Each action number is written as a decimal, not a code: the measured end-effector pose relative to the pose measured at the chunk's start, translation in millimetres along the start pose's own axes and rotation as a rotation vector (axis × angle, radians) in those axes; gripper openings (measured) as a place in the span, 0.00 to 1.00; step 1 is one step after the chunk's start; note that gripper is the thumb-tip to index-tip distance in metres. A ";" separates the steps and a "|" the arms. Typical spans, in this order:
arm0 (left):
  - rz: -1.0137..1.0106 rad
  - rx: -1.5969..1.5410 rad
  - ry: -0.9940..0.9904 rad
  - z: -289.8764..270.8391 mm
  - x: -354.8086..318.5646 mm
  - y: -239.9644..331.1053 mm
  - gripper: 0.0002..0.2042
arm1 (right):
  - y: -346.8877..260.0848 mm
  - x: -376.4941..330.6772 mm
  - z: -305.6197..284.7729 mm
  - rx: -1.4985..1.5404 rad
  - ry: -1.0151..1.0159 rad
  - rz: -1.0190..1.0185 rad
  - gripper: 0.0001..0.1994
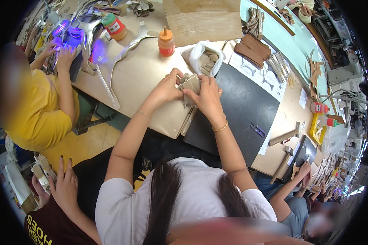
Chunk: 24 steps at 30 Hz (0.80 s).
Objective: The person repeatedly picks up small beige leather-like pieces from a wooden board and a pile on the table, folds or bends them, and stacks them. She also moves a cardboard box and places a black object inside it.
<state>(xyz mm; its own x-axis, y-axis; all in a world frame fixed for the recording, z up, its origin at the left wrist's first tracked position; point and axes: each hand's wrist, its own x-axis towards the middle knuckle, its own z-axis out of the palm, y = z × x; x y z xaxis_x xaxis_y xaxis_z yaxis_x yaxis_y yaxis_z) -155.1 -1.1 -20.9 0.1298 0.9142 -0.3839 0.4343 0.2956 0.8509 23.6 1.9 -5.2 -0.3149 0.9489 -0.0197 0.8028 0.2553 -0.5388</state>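
My left hand [170, 87] and my right hand [207, 97] meet over the table, fingers closed around a small bunch of beige, rounded flat pieces [190, 83]. These pieces overlap one another like a fanned stack. The fingertips cover parts of their edges, and I cannot tell what they are made of. Just beyond my right hand, a white plastic bag [198, 51] lies open with more beige rounded pieces [209, 61] inside. An orange-capped squeeze bottle [166, 42] stands past my left hand.
A black mat [237, 108] bears blue-handled thread snips [257, 130]. Behind it are brown leather pieces [252, 50] and a cardboard sheet [204, 20]. Hammers [284, 137] lie to the right. A co-worker in yellow [41, 110] sits left, and others sit nearby.
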 end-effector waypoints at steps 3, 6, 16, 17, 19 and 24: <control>0.009 -0.017 -0.020 0.8 -5.9 2.4 0.29 | 3.0 0.8 -5.6 0.113 -0.053 -0.019 0.37; 0.101 -0.028 0.022 4.0 -12.4 -2.0 0.32 | 4.2 1.2 -11.9 0.218 -0.118 -0.005 0.39; 0.129 -0.425 -0.211 8.0 -22.4 -20.2 0.32 | 4.4 -14.5 -13.6 0.328 -0.067 -0.128 0.44; 0.142 -0.589 -0.296 7.0 -23.5 -20.0 0.32 | 5.7 -15.0 -13.6 0.313 -0.042 -0.147 0.45; 0.113 -0.565 -0.325 4.9 -25.6 -19.3 0.32 | 9.2 -13.9 -14.7 0.358 -0.111 -0.137 0.45; 0.176 -0.679 -0.331 2.0 -31.5 -14.5 0.34 | 12.3 -9.8 -16.2 0.401 -0.157 -0.182 0.43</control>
<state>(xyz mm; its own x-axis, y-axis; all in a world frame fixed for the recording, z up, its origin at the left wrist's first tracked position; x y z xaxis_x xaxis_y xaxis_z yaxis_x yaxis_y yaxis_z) -163.7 -34.7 -22.0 0.4520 0.8648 -0.2188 -0.2452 0.3562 0.9016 44.7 -1.3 2.1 -0.5301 0.8479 -0.0047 0.4779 0.2942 -0.8277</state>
